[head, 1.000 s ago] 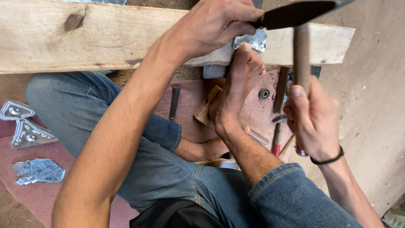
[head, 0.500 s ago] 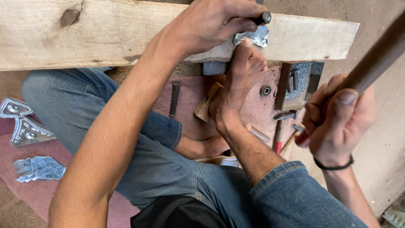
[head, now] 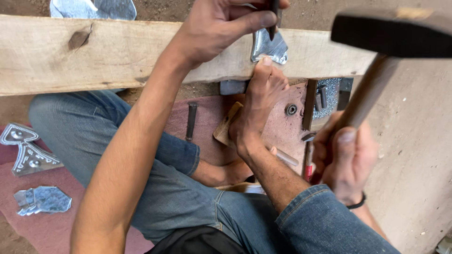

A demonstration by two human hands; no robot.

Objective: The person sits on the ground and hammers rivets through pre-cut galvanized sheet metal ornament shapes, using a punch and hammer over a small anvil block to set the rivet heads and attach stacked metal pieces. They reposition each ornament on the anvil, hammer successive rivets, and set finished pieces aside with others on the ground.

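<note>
My left hand (head: 221, 26) pinches a dark metal punch (head: 274, 19) upright on a small shiny sheet-metal piece (head: 268, 47). The piece lies on a long wooden plank (head: 94, 51) across the top. My bare foot (head: 256, 108) presses its toes against the plank's edge just under the piece. My right hand (head: 346, 160) grips the wooden handle (head: 367, 99) of a hammer. Its black head (head: 391, 33) is raised at the upper right, apart from the punch.
Embossed metal shapes (head: 26, 150) and a stack of cut sheets (head: 42, 200) lie at the left on a red mat (head: 47, 230). A spare punch (head: 190, 121), a round bearing (head: 291, 109) and a red-handled tool (head: 308, 169) lie under the plank. More sheet metal (head: 94, 8) sits beyond it.
The hammer head was down at the punch a second ago. My right hand has since swung it back and up to the right. The left hand and foot stay put.
</note>
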